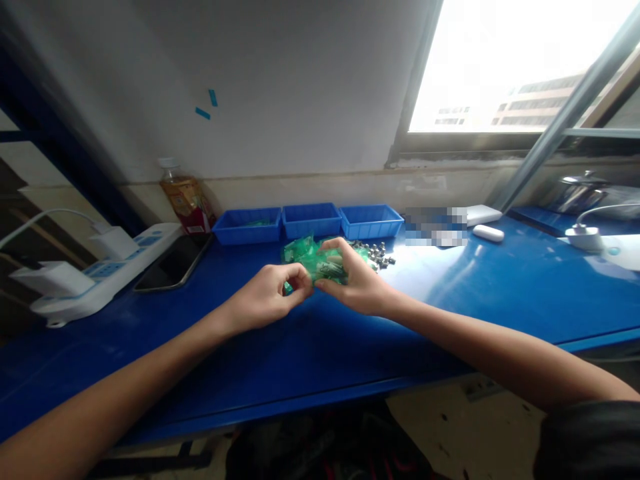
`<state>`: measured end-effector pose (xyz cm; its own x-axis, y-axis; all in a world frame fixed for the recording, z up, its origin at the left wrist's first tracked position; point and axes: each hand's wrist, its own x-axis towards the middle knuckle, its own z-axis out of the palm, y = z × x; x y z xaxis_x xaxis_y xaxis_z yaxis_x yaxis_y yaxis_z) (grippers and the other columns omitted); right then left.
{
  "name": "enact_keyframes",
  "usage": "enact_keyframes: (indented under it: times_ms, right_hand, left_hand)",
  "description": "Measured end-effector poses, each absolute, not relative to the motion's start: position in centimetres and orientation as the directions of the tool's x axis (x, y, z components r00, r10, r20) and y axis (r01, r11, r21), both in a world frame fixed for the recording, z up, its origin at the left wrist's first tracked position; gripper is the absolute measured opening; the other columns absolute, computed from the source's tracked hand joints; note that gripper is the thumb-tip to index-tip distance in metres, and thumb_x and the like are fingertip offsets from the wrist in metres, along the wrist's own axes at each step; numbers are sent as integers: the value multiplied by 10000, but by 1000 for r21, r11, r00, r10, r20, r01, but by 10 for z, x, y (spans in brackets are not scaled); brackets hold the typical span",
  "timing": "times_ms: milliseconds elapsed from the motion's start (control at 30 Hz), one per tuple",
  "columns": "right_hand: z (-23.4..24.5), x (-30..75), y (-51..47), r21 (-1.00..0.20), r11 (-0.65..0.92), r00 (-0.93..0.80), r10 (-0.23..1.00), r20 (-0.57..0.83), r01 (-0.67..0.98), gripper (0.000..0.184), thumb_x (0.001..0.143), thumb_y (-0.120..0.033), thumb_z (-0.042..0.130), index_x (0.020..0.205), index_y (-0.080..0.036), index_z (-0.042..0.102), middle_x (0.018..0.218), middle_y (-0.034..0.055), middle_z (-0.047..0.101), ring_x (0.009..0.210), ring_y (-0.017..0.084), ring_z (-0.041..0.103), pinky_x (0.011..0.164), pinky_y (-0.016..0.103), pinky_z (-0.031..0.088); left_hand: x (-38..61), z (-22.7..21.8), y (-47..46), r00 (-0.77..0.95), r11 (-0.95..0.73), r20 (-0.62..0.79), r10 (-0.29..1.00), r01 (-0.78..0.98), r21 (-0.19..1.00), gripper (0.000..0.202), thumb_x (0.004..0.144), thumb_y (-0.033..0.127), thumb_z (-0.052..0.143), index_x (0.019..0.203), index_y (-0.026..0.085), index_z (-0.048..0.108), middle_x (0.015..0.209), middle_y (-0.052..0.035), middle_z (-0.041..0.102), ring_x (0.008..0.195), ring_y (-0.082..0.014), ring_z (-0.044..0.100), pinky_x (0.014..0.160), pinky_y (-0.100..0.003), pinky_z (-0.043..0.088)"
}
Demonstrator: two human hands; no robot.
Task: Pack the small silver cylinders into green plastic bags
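The green plastic bag [300, 251] is set on the table just in front of the middle blue tray [311, 229], between the two hands; its near edge is pinched at the closed thumb and forefinger of the left hand [273, 293], while its other side is framed by the parted thumb and forefinger of the right hand [363, 287], and whether it is gripped there cannot be told. Small metal parts [384, 257] are scattered in front of the middle tray, toward its right. The blue table [280, 380] is spread beneath, and the middle tray is flanked by a left tray [247, 235] and a right tray [373, 231]. Farther left of it are placed a bottle [185, 200], a dark phone [175, 263] and a power strip [145, 243] fitted with white plugs; well to its right, a small white case [489, 233] and a metal pot [583, 193] are seen. Behind it a pale wall [310, 93] is broken at upper right by a bright window [490, 73]. Both forearms are extended toward the middle tray from either side, the wrists held low and the fingers curled inward.
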<state>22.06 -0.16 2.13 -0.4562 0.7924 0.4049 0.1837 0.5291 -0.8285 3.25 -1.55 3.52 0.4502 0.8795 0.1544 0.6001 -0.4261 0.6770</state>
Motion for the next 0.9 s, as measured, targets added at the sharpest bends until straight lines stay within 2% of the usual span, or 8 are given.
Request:
enact_keyframes:
  times_ms: [100,233,367,467,733,900]
  right_hand:
    - [24,223,-7,-710,626,-520,744,419,324,402,747,-122,573,1090,-213,384,826,-13,544,663,114,510,610,253,416]
    - [22,224,-11,-646,694,-640,660,393,319,375,777,-157,570,1096,-222,384,866,12,574,749,153,551,640,269,435]
    - [21,225,-11,-626,707,-692,631,351,328,372,785,-170,566,1105,-224,384,962,51,589,846,188,571,686,299,456]
    - [21,227,-10,-614,714,-707,622,337,335,368,782,-163,567,1100,-222,390,1014,68,584,885,199,571,702,307,461]
    - [17,224,-11,-650,708,-705,609,365,275,362,778,-136,569,1084,-224,397,893,26,598,783,163,570,660,268,457]
    - [18,223,-12,-658,698,-686,627,370,282,352,768,-138,569,1069,-217,403,922,36,586,812,172,566,687,287,462]
  left_hand:
    - [30,32,-14,495,-448,129,859,607,656,228,754,363,647,714,140,623,661,17,599,595,-106,506,565,-202,379]
    - [28,30,-12,571,-465,82,817,568,679,248,726,383,695,765,142,655,691,26,606,631,-112,515,572,-193,375]
    - [27,32,-12,638,-456,17,770,532,714,227,732,364,702,738,141,660,677,37,604,604,-103,502,569,-188,370]
    - [27,34,-13,647,-466,21,762,524,713,224,731,352,707,711,133,660,661,38,599,592,-100,495,564,-185,362]
    - [26,30,-10,638,-471,40,769,524,710,240,748,362,687,720,124,684,646,27,603,593,-106,503,534,-179,341]
    - [25,30,-8,655,-470,30,755,508,722,268,715,392,715,712,127,673,675,19,623,636,-129,542,562,-183,373]
